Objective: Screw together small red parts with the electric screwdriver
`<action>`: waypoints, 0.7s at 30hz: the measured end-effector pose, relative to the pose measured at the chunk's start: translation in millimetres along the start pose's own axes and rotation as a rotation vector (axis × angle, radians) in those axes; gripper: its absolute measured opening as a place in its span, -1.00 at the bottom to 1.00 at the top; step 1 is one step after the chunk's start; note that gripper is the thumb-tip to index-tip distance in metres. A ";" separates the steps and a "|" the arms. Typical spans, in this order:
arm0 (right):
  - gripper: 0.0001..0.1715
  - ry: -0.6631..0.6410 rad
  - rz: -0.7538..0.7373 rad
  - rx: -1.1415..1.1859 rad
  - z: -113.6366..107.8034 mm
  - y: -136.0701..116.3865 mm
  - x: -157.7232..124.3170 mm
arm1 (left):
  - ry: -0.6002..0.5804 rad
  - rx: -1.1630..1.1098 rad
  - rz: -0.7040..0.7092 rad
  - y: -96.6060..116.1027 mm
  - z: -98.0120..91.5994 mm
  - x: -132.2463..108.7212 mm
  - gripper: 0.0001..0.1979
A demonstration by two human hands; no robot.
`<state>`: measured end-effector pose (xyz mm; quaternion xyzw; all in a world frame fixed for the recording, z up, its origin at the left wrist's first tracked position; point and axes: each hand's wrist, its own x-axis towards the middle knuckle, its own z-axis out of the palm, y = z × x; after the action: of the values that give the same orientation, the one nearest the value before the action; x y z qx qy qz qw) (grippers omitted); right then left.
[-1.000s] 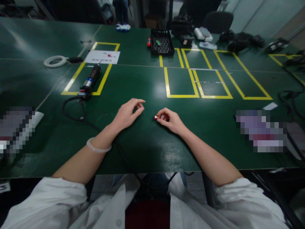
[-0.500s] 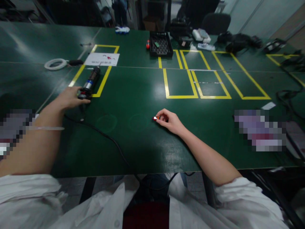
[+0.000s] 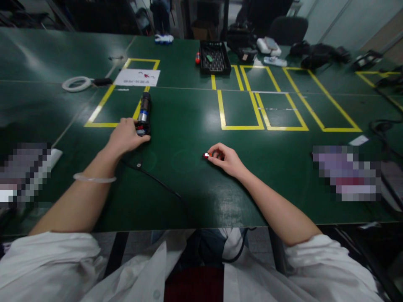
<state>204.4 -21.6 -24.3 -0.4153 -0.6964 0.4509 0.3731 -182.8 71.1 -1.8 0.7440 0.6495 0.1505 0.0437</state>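
My left hand [image 3: 127,136] is closed around the near end of a black cylindrical corded tool [image 3: 144,110] with a silver and blue band. The tool points away from me, beside the right yellow line of the left taped frame. Its black cord [image 3: 157,180] runs from under the hand towards the table's front edge. Near the middle of the table, my right hand [image 3: 228,159] pinches a small red and white piece [image 3: 206,155]; some orange shows by the fingers. The piece's exact kind is too small to tell.
A printed white sheet [image 3: 138,78] lies on the left yellow frame, near a white ring-shaped coil [image 3: 76,84]. At the back stand a black crate [image 3: 215,69] and a red object [image 3: 197,58]. Blurred-out flat items lie at both sides. Yellow taped frames mark the right.
My left hand has brought the corded tool to the right and slightly nearer, out of the left taped frame, and its cord shifted along. My right hand has stayed nearly still.
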 end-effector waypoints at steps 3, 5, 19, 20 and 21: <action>-0.76 0.000 0.008 0.037 0.7 -0.6 0.1 | -0.031 0.073 -0.053 54.1 6.5 -19.7 -0.34; -0.75 0.008 0.008 0.061 0.9 -1.0 -0.2 | -0.041 0.059 -0.003 88.3 10.7 -32.9 -0.35; -0.92 0.032 -0.197 -0.234 0.8 1.6 -2.4 | -0.134 -0.037 0.323 199.3 29.2 -79.7 -0.47; -0.92 0.023 -0.207 -0.255 0.7 1.6 -2.7 | -0.137 -0.038 0.324 198.8 29.6 -80.1 -0.46; -0.92 0.013 -0.215 -0.274 0.5 1.6 -2.9 | -0.140 -0.040 0.320 197.4 30.2 -80.2 -0.44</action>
<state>205.4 -24.0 -26.4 -0.3885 -0.7893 0.3065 0.3635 5.0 -33.6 7.5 0.8457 0.5149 0.1161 0.0791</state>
